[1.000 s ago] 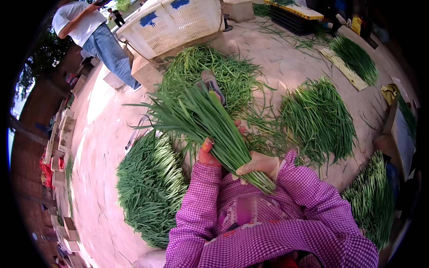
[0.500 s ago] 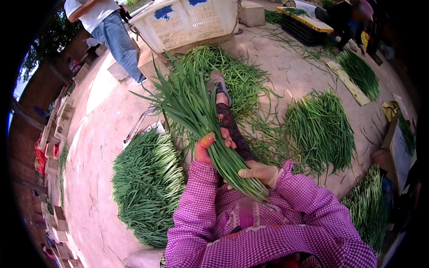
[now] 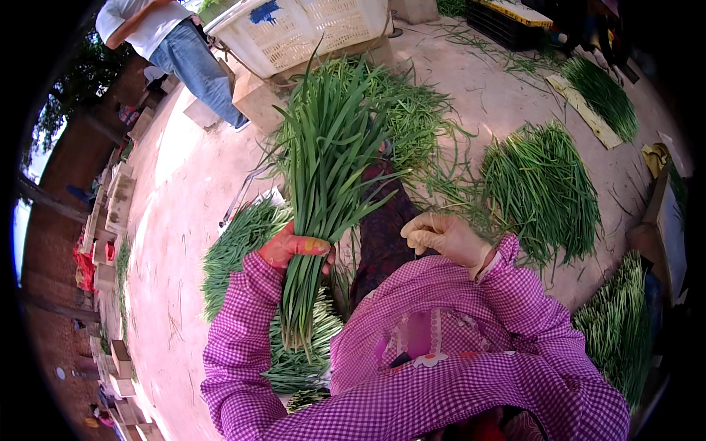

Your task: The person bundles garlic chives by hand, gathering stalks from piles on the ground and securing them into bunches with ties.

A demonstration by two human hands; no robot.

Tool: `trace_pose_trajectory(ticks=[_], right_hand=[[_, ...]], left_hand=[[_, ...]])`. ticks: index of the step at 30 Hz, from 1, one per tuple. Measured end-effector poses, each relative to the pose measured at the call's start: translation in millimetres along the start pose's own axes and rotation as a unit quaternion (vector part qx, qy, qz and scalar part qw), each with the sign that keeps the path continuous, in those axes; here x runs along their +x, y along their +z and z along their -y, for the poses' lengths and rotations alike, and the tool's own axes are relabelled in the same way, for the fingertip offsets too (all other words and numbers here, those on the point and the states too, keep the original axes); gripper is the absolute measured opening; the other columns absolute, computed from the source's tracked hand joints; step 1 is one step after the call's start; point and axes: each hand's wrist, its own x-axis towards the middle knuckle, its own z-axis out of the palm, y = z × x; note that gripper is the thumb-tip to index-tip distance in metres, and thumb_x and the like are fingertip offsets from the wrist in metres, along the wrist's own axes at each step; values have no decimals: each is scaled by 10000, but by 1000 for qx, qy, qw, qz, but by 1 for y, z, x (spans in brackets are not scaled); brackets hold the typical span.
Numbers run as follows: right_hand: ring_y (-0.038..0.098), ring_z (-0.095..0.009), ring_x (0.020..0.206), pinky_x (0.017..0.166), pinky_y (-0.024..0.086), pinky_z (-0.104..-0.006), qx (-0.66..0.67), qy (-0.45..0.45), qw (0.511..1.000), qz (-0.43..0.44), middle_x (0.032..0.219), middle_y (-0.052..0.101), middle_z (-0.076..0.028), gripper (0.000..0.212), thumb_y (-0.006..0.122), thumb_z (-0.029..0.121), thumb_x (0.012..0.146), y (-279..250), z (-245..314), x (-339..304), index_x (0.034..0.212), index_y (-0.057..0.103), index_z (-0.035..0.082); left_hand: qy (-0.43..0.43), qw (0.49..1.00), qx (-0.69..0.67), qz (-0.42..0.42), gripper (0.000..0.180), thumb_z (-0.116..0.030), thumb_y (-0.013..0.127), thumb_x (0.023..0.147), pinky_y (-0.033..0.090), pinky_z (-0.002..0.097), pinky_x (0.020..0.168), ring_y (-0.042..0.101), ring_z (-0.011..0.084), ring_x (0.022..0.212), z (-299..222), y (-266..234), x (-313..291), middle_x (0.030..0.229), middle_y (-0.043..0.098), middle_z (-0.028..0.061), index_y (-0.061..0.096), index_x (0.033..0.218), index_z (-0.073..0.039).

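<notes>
A bunch of long, flat-leaved garlic chives [image 3: 323,169] is gripped in my left hand [image 3: 296,248], which wears an orange-red glove with bare-looking fingertips. Its leaves fan out away from me, and the pale stem ends hang down toward my lap. My right hand [image 3: 447,239], in a pale thin glove, is apart from the bunch, over my lap. Its fingers are curled into a pinch; anything between them is too small or hidden to make out. Below and left of the bunch lies a neat pile of garlic chives [image 3: 239,253], partly covered by my left arm.
Loose greens [image 3: 412,110] lie heaped ahead, before a white plastic basket [image 3: 309,40]. To the right are a chive pile [image 3: 540,191] and another stack [image 3: 618,331]. A person in jeans [image 3: 195,70] stands at far left. A black crate [image 3: 507,26] sits at the back right.
My left hand has swung the bunch left and turned it more upright. My right hand has let go of the stem ends and curled its fingers. The view has shifted slightly.
</notes>
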Motion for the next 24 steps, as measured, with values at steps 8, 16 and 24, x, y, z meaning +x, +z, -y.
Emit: trace_pose_trajectory(ticks=[8,16,24], right_hand=[[662,-199,775,707,514,-307,-255,-38,966,12,824,680,-50,462,713,383,801,0,-27,-27,1101,593,54],[630,-282,646,611,501,-378,-399,-76,914,-8,688,618,-52,468,621,517,809,3,-37,-21,1062,595,125],[629,-231,604,583,500,-325,-484,-115,867,-43,672,633,-47,465,701,454,777,2,-39,-23,1059,610,96]], left_hand=[[-97,957,-243,127,406,-151,639,803,555,387,600,652,281,656,131,32,27,806,635,179,520,1167,-15],[-177,923,-297,171,371,-213,571,859,559,424,606,658,318,680,162,36,53,852,641,198,523,1175,-24],[-164,887,-359,240,407,-273,498,897,556,444,677,656,354,775,176,33,59,973,622,248,533,1204,-8]])
